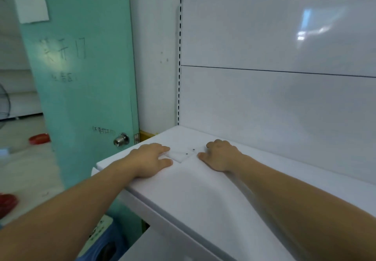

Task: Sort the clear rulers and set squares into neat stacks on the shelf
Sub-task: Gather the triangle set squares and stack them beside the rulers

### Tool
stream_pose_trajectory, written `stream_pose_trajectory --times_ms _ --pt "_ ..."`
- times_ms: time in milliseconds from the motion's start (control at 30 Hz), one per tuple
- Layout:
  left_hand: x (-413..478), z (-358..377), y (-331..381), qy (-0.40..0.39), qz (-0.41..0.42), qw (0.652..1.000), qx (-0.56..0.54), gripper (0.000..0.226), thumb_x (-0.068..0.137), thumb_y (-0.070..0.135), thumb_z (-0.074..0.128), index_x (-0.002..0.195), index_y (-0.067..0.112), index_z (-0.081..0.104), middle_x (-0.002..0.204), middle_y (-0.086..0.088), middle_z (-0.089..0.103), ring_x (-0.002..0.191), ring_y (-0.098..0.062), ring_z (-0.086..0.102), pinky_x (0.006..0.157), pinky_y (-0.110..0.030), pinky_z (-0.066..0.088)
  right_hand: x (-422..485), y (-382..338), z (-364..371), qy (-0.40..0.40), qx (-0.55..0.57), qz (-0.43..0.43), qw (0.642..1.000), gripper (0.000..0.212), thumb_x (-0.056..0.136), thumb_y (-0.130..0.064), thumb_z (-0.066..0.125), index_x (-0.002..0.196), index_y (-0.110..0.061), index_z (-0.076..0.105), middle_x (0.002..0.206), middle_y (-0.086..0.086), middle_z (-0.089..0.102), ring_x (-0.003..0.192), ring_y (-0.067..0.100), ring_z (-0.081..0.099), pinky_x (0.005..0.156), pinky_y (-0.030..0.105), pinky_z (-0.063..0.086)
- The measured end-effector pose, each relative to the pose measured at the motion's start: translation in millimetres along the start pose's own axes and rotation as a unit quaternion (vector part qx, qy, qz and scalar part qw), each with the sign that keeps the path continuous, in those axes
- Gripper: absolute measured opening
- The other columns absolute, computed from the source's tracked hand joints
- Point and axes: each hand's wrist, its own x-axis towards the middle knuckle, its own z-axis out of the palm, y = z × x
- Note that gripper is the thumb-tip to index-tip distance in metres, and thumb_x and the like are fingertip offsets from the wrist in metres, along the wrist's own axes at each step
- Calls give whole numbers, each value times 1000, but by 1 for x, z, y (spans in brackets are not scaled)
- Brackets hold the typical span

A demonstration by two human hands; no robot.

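Your left hand (150, 159) lies flat on the white shelf (203, 189). Fingers are stretched out, with index and thumb touching the left end of the clear plastic pieces (181, 156). Your right hand (220, 156) is at the other end, knuckles bent and fingertips hidden, so can't tell if it grips the plastic or just butts against it. The plastic is see-through and nearly lost against the white: faint straight edges, two small dark dots. It lies flat between both hands, near the shelf's left end. Piece count unreadable. Green door (81, 77) with knob (121, 139) stands left of the shelf.
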Motion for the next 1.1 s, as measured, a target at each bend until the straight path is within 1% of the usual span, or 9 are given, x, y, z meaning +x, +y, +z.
stream_pose_trajectory --times_ms 100,200,333,433,567,667,767,933,1100 --pt "26 -4 -5 -10 31 999 -2 52 90 54 48 138 33 44 150 7 36 138 -17 31 114 -35 25 26 -2 -1 6 20 -5 1000 45 94 -50 40 115 -15 58 121 10 50 116 29 46 98 38 40" --pt "39 -8 -9 21 74 997 -25 39 89 42 57 125 27 58 131 2 52 122 -17 46 103 -26 34 38 -3 -4 9 34 -18 999 38 94 -38 48 122 -16 58 126 5 53 120 23 47 100 31 39" --pt "45 -10 -13 19 105 994 -14 39 86 48 58 119 28 60 105 4 50 108 -17 48 96 -29 39 35 -5 -10 5 38 20 999 45 91 -31 52 134 -18 49 136 1 50 126 21 44 101 27 35" --pt "41 -11 -15 25 135 991 6 34 87 52 54 111 28 62 93 6 48 97 -17 49 86 -30 41 14 -11 -11 15 2 55 998 36 94 -33 48 122 -13 59 127 5 56 119 23 49 97 30 40" --pt "25 -13 -15 13 193 981 -8 29 93 43 48 107 24 66 110 7 63 95 -12 53 81 -25 39 -26 -22 -9 26 -36 111 993 42 97 -40 39 116 -11 62 122 9 56 113 26 52 94 33 43" --pt "9 -13 -13 5 232 972 -32 24 90 40 53 103 24 65 106 8 61 95 -12 54 82 -25 41 -57 -27 -2 47 -13 143 989 35 98 -33 38 119 -17 61 125 6 54 114 25 51 97 35 42" --pt "-4 -10 -6 -16 283 958 -36 23 92 37 51 109 27 61 118 7 55 109 -17 52 96 -33 41 -89 -33 4 71 11 158 985 32 99 -23 36 120 -21 60 127 2 56 115 23 51 100 34 41" --pt "-18 -5 -3 -25 291 954 -65 30 93 30 43 99 14 69 110 -1 63 103 -23 57 94 -41 46 -134 -38 4 83 10 174 981 31 98 -19 37 117 -22 62 121 4 55 112 23 52 97 29 40" --pt "-33 -2 4 -3 278 959 -51 29 91 35 49 116 24 61 115 3 53 113 -20 45 98 -38 41 -169 -38 0 84 -5 176 981 32 95 -13 38 112 -23 63 114 2 57 104 21 54 90 30 44"
